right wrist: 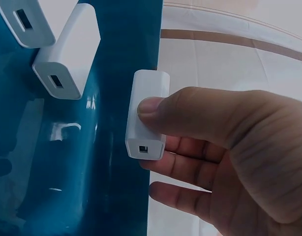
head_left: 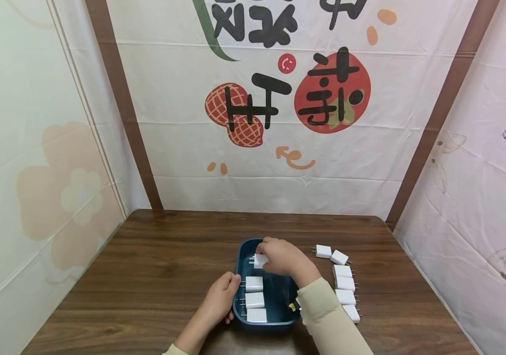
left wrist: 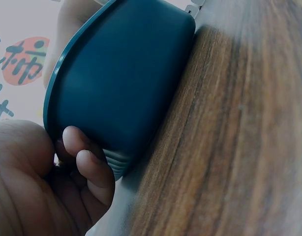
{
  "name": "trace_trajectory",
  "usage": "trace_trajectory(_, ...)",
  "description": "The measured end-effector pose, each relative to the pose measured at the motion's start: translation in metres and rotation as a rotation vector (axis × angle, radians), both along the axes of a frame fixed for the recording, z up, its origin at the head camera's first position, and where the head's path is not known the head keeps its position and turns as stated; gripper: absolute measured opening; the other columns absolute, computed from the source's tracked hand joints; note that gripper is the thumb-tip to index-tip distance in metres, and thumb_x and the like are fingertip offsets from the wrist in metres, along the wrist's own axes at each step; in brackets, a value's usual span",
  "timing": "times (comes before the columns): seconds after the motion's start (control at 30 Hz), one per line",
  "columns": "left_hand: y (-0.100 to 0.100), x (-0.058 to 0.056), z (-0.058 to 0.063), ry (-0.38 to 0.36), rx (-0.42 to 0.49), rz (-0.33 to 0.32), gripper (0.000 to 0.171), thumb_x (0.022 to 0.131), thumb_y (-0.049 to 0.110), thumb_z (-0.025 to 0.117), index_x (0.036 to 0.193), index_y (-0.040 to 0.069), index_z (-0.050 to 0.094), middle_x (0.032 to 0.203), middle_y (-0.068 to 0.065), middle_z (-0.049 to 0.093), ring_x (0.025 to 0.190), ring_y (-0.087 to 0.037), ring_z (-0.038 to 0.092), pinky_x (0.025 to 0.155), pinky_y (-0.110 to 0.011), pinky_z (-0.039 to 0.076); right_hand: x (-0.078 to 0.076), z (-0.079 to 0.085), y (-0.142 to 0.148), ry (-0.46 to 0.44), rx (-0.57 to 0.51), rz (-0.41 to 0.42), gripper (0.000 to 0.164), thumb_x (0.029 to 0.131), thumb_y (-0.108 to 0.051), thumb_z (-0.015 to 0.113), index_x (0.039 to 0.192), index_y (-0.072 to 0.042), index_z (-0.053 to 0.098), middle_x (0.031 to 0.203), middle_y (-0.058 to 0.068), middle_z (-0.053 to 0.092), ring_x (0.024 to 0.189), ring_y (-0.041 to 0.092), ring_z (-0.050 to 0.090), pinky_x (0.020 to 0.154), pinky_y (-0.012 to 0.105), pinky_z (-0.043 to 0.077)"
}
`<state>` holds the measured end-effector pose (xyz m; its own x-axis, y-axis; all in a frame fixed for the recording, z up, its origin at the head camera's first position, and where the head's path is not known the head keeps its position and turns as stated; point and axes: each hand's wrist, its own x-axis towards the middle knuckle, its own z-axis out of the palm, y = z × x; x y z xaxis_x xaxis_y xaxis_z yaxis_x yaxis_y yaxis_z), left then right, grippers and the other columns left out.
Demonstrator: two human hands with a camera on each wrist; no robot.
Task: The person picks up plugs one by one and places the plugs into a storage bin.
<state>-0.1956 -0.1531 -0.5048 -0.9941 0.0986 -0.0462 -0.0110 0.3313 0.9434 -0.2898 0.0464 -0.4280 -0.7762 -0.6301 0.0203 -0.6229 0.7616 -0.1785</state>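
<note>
My right hand pinches a white USB wall charger between thumb and fingers, over the far end of a dark blue plastic tray. The held charger's prongs point left in the head view, and its USB port shows in the right wrist view. My left hand grips the tray's left side, thumb by the rim and fingers curled against the outer wall. Inside the tray, three white chargers lie in a column along the left wall, prongs to the left.
Right of the tray, several more white chargers form a curved line on the brown wooden table. A small yellow and black item shows in the tray beside my right sleeve. Printed cloth walls stand behind and at both sides.
</note>
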Motion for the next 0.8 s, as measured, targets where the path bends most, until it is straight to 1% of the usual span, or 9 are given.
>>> trace_trajectory(0.2,0.000,0.000,0.000,0.004,0.006,-0.001,0.038,0.112,0.035,0.041,0.105,0.001,0.055,0.055,-0.006,0.053,0.036,-0.013,0.051,0.034,-0.035,0.049,0.000,-0.003,-0.003,0.002,0.010,-0.001,0.036,0.092,-0.021,0.077,0.127,-0.015,0.070,0.121,0.000,0.067,0.099,0.010,0.065,0.092,0.032,0.059)
trace_trajectory(0.37,0.000,-0.001,-0.002,0.008,0.008,-0.003,0.038,0.112,0.035,0.040,0.104,0.000,0.055,0.055,-0.005,0.053,0.036,-0.013,0.051,0.033,-0.035,0.049,0.001,-0.007,-0.006,-0.004,0.013,0.010,0.036,0.092,-0.020,0.077,0.127,-0.014,0.070,0.120,0.000,0.067,0.100,0.010,0.065,0.091,0.030,0.059)
trace_trajectory(0.53,0.000,0.000,-0.002,0.010,0.018,-0.005,0.038,0.112,0.035,0.041,0.104,0.000,0.054,0.054,-0.005,0.053,0.035,-0.013,0.050,0.033,-0.036,0.049,0.001,-0.010,-0.009,0.010,0.034,0.026,0.036,0.092,-0.020,0.077,0.127,-0.015,0.070,0.120,-0.001,0.067,0.101,0.010,0.065,0.090,0.030,0.059)
trace_trajectory(0.8,-0.001,-0.001,-0.002,0.011,0.015,-0.015,0.039,0.112,0.035,0.040,0.104,0.000,0.055,0.054,-0.005,0.053,0.035,-0.013,0.051,0.033,-0.035,0.049,-0.003,-0.018,-0.013,0.018,0.043,0.027,0.037,0.091,-0.022,0.079,0.126,-0.016,0.071,0.119,-0.002,0.067,0.101,0.010,0.066,0.090,0.030,0.059)
